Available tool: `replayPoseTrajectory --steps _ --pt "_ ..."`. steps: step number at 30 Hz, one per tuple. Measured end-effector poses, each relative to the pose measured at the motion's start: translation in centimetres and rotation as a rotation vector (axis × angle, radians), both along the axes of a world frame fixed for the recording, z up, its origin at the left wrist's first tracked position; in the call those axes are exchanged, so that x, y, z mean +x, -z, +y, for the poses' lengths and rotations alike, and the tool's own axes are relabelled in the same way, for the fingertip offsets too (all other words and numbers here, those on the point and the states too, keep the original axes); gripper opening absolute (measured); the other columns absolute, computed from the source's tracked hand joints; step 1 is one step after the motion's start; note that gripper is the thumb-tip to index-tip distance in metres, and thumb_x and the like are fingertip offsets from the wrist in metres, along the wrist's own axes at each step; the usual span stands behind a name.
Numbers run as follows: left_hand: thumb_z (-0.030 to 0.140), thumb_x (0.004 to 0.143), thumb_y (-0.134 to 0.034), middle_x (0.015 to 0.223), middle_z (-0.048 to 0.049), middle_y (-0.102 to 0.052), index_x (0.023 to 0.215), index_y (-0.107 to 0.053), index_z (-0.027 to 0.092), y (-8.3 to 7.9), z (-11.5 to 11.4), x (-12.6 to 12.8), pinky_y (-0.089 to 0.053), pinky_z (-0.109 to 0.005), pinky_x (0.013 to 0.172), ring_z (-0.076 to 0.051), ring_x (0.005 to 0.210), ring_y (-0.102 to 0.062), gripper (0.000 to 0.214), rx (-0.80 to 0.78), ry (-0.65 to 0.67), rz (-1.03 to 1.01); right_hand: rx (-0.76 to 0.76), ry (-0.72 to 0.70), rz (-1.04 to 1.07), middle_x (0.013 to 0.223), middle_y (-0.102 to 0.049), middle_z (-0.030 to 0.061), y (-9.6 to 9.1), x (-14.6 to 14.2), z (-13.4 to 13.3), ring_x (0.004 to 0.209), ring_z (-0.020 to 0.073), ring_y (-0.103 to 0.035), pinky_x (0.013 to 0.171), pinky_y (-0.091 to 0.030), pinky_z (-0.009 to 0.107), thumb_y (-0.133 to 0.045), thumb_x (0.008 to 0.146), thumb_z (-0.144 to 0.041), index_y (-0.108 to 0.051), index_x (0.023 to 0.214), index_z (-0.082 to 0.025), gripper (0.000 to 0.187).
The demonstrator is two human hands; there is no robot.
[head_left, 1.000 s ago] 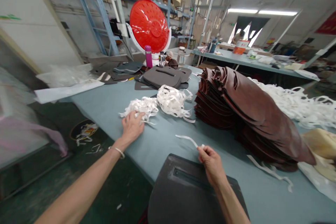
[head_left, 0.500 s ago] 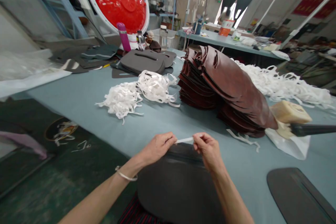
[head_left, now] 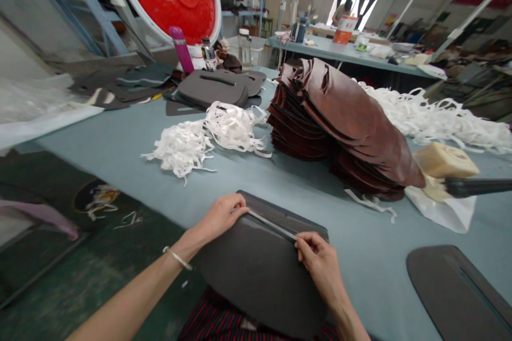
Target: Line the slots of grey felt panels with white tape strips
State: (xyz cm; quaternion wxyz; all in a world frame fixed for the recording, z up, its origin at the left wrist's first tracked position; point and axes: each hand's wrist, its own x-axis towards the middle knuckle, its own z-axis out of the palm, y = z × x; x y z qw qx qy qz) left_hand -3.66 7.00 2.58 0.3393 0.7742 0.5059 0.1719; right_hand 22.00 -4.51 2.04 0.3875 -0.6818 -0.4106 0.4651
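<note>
A dark grey leather panel (head_left: 260, 266) lies at the near edge of the blue-grey table (head_left: 128, 144), hanging over my lap. A thin white strip (head_left: 272, 225) is stretched across the panel, along its slot. My left hand (head_left: 220, 216) pinches the strip's left end against the panel. My right hand (head_left: 320, 261) pinches the right end, fingers closed. Two heaps of white strips (head_left: 208, 138) lie further back on the table.
A leaning stack of brown leather panels (head_left: 340, 122) stands right of centre, with more white strips (head_left: 436, 117) behind it. A beige block and black-handled brush (head_left: 452, 170) lie at right. Another dark panel (head_left: 456, 293) sits at the near right. Grey panels, bottles and a red fan stand at the back.
My left hand left the white heap and joined the right on the strip. Both hands then pulled the strip taut and lowered it onto the dark panel. The camera tilted down.
</note>
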Motion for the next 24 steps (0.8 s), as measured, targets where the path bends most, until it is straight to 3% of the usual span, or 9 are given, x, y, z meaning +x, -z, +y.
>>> replayPoseTrajectory --steps 3,6,11,15,24 --pt "0.03 0.087 -0.047 0.081 0.0002 -0.064 0.083 -0.061 0.02 -1.3 0.6 -0.6 -0.04 -0.024 0.07 -0.014 0.076 -0.058 0.018 -0.064 0.056 -0.031 0.02 0.013 -0.054 0.054 -0.052 -0.0031 0.0 0.3 0.4 0.047 0.0112 -0.043 0.047 -0.033 0.023 -0.057 0.078 -0.054 -0.062 0.077 -0.018 0.036" --pt "0.033 0.085 -0.049 0.075 0.0011 -0.064 0.081 -0.062 0.02 -1.9 -0.8 -1.0 -0.039 -0.023 0.064 -0.014 0.069 -0.057 0.019 -0.122 0.009 0.001 0.019 0.008 -0.202 0.057 -0.056 -0.0011 0.0 1.4 -0.5 0.049 0.0128 -0.048 0.049 -0.036 0.024 -0.058 0.077 -0.055 -0.063 0.074 -0.019 0.036" --pt "0.036 0.083 -0.052 0.068 0.0013 -0.063 0.076 -0.061 0.019 -1.4 -2.7 -1.1 -0.036 -0.023 0.06 -0.014 0.065 -0.057 0.02 -0.157 -0.126 0.042 -0.038 -0.017 -0.434 0.054 -0.057 -0.0008 0.3 2.2 -2.1 0.051 0.0146 -0.052 0.05 -0.037 0.024 -0.054 0.077 -0.059 -0.062 0.07 -0.021 0.039" --pt "0.029 0.084 -0.047 0.073 0.0 -0.066 0.081 -0.063 0.019 -1.1 -2.1 -1.3 -0.039 -0.023 0.063 -0.014 0.068 -0.059 0.019 -0.174 -0.134 0.025 -0.037 -0.046 -0.438 0.059 -0.058 -0.0011 0.5 1.9 -2.3 0.055 0.0149 -0.054 0.054 -0.039 0.023 -0.048 0.08 -0.059 -0.062 0.073 -0.022 0.04" --pt "0.023 0.077 -0.053 0.069 -0.0004 -0.067 0.076 -0.066 0.018 -0.2 -1.2 -0.6 -0.037 -0.023 0.058 -0.013 0.062 -0.059 0.014 -0.175 -0.213 0.106 -0.035 0.044 -0.452 0.054 -0.056 -0.0012 0.7 1.8 -2.0 0.049 0.014 -0.05 0.047 -0.037 0.023 -0.049 0.076 -0.058 -0.06 0.068 -0.022 0.039"
